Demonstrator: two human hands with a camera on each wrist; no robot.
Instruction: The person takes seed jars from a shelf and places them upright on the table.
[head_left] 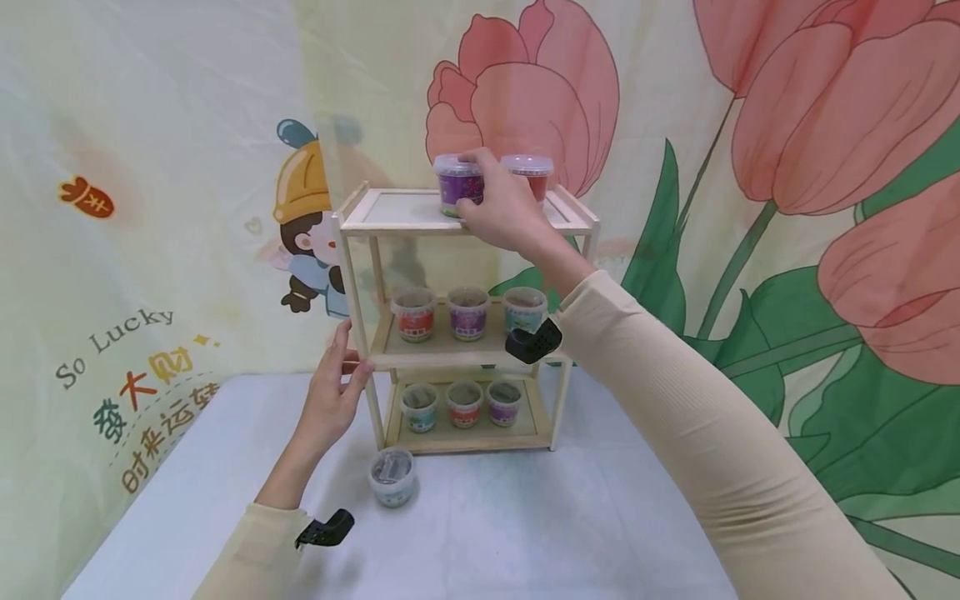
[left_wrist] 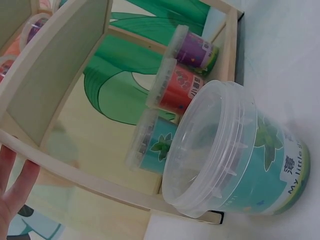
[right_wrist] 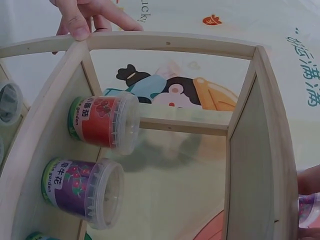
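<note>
On the top board of a three-tier wooden shelf, my right hand grips a lidded purple plastic tub. Partly hidden behind that hand stands a red tub. My left hand holds the shelf's left post near the middle board, thumb in front; the right wrist view shows the same left hand with its thumb on the frame corner. A teal tub stands on the table before the shelf's left front leg, large in the left wrist view.
The middle board carries a red tub, a purple tub and a teal tub. Three more line the bottom board: teal, red and purple. A printed tulip cloth hangs behind the white-covered table.
</note>
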